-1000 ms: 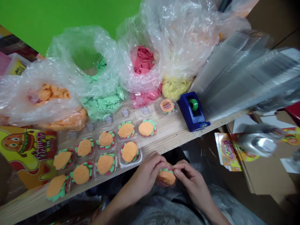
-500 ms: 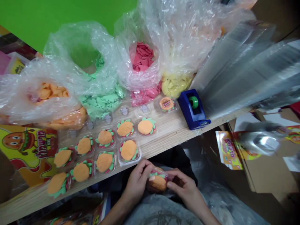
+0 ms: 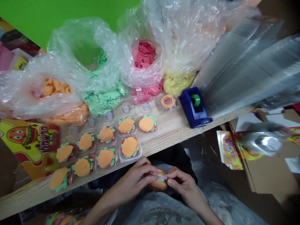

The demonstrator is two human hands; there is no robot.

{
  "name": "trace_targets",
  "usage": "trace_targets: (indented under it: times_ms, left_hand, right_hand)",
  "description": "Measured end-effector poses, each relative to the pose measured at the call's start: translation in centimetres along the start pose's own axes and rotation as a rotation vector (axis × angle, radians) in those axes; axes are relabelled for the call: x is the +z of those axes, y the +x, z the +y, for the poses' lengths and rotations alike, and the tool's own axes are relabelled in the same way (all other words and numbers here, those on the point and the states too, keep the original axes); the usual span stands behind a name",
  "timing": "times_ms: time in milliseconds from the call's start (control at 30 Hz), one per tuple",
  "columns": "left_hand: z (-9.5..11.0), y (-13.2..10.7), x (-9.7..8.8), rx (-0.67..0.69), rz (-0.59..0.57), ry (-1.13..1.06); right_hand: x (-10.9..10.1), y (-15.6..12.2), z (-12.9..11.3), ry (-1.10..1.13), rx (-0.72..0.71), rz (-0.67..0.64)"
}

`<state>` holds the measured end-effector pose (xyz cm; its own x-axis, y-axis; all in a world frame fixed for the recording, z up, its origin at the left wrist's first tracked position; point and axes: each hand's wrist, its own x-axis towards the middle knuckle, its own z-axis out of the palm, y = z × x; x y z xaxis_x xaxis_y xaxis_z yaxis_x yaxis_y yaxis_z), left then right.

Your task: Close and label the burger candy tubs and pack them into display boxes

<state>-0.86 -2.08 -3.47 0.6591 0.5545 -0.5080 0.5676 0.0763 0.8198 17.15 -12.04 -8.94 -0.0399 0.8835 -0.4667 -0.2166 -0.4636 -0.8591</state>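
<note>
Both my hands hold one small clear box with an orange burger-shaped toy (image 3: 158, 182) over my lap, just below the table's front edge. My left hand (image 3: 137, 179) grips its left side with fingers curled over the lid. My right hand (image 3: 184, 184) pinches its right side. On the wooden table (image 3: 168, 132) stand several more clear boxes (image 3: 129, 147) holding orange rounds on green and red layers.
Plastic bags of orange (image 3: 53, 90), green (image 3: 103, 97), red (image 3: 145, 59) and yellow (image 3: 175, 82) pieces line the table's back. A blue tape dispenser (image 3: 195, 107) stands right of the boxes. Clear wrapping sheets (image 3: 246, 68) lie at right. Cardboard boxes (image 3: 262, 168) with printed cards sit below.
My hands have shifted the boxed toy slightly lower and closer to me, and my left fingers now press along the lid. The view has tilted a little.
</note>
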Motion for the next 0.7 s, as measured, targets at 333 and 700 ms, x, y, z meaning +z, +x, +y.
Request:
trace_targets:
  times_ms: [333, 700]
  left_hand:
    - [-1.3, 1.3, 0.9, -0.047, 0.114, -0.112]
    - [-3.5, 1.3, 2.4, -0.306, 0.440, -0.367]
  right_hand:
    - [-0.2, 0.6, -2.0, -0.127, 0.000, -0.071]
    - [-0.5, 0.7, 0.0, 0.267, 0.036, 0.239]
